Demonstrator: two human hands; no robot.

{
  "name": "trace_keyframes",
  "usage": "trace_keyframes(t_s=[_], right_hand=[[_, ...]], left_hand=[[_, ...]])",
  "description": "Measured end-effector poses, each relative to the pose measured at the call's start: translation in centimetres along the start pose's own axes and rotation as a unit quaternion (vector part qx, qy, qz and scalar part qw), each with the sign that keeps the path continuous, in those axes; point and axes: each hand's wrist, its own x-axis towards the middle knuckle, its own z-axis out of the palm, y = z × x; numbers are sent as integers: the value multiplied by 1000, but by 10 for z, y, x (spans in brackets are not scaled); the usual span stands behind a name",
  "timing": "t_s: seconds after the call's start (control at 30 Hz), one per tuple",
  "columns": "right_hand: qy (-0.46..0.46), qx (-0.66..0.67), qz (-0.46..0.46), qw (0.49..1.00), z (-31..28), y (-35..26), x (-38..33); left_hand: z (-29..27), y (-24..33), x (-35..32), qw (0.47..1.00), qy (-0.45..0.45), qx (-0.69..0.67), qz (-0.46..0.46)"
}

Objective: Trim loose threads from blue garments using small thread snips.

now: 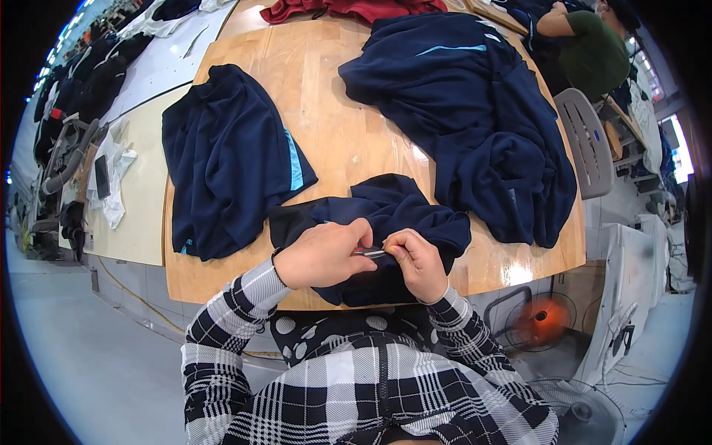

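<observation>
One tool [371, 254] over navy cloth [408, 208]
Your left hand [322, 254] grips it; your right hand [417, 265] pinches at its tip, on what is unclear. Keep the cloth under your fingers steady.

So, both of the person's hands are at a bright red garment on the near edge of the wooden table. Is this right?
Not the colour: the head view shows the garment at the left hand and right hand is navy blue. It does lie on the wooden table's near edge.
</observation>
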Motion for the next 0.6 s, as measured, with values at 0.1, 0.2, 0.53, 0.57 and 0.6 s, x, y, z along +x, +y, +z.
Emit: trace_keyframes(t_s=[0.1, 0.2, 0.53, 0.57, 0.6], right_hand=[[-3, 5, 6, 1000, -1, -1, 0], [-14, 1, 10, 1000, -2, 0, 0], [0, -19, 20, 1000, 1, 2, 1], [0, -18, 20, 1000, 1, 4, 1], [42, 4, 17, 999, 2, 6, 1]], left_hand=[[1, 3, 0, 1000, -1, 5, -1], [2, 4, 0, 1000, 4, 15, 3], [10, 0, 1, 999, 37, 24, 7], [10, 0, 0, 999, 47, 24, 5], [10, 0, -3, 999, 47, 24, 5]])
